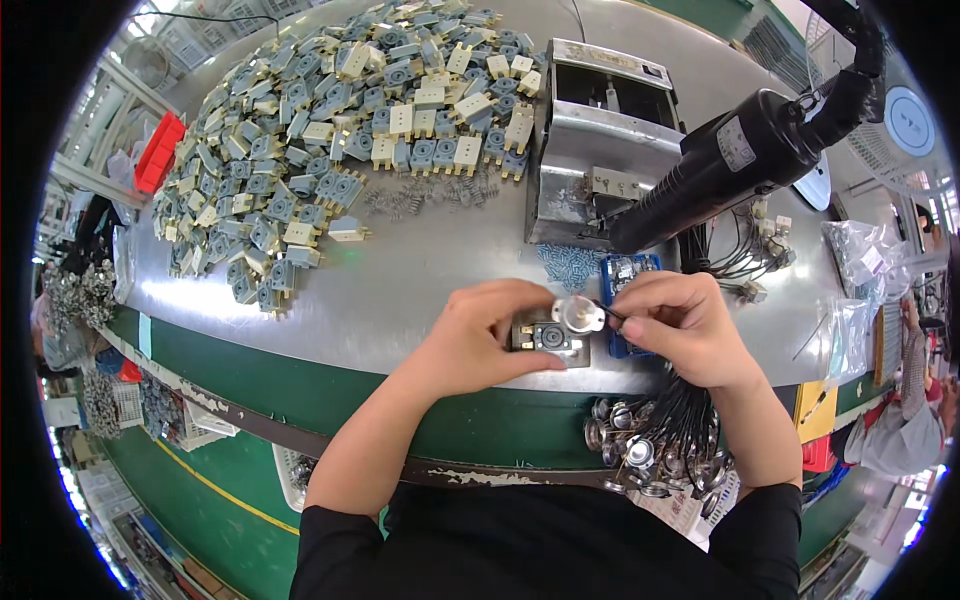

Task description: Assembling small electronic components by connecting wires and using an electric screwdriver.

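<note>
My right hand (pixel 682 325) pinches a thin black wire (pixel 609 312) between thumb and fingers. Beside its fingertips is a round, pale metal part (pixel 579 315) with two small ears, tilted over a small metal fixture (pixel 578 358). In that fixture sits a grey plug housing (pixel 550 338) with brass pins pointing left. My left hand (pixel 475 335) curves round the fixture, its thumb along the near edge and index finger at the far side, close to the round part. Its other fingers are partly hidden. Behind my right fingers stands a blue tray (pixel 615 345) of small metal pieces.
A big heap of grey and cream plug housings (pixel 350 110) covers the far left, with loose springs (pixel 430 193) before it. Blue screws (pixel 570 266) lie near a metal machine (pixel 600 130). A black cylindrical tool (pixel 720 165) slants above. Wired round metal parts (pixel 650 450) hang at the near edge.
</note>
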Motion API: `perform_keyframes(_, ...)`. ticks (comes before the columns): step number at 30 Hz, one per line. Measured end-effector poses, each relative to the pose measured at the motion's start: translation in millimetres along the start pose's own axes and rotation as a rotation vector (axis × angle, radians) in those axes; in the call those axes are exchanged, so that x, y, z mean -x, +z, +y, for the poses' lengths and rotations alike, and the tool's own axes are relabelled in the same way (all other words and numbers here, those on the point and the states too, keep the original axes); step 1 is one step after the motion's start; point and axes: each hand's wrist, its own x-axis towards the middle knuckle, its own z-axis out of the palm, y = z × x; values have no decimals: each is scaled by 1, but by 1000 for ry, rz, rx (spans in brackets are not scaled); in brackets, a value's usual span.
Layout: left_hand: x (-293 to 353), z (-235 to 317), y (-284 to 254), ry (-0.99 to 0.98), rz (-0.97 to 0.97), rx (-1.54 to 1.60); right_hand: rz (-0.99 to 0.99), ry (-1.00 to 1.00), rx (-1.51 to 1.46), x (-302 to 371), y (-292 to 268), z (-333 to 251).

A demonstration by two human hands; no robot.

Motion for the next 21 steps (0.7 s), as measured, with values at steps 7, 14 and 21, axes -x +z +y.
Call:
perform_keyframes(7, -5, 2, 9, 126, 172, 170, -9, 18, 72, -9, 8, 8)
perform_keyframes(14, -4, -1, 8, 190, 117, 67, -39, 8, 279, -10, 12, 6)
perform_keyframes(21, 1, -11, 15, 306, 99, -273, 25, -203, 727, -6, 21, 20)
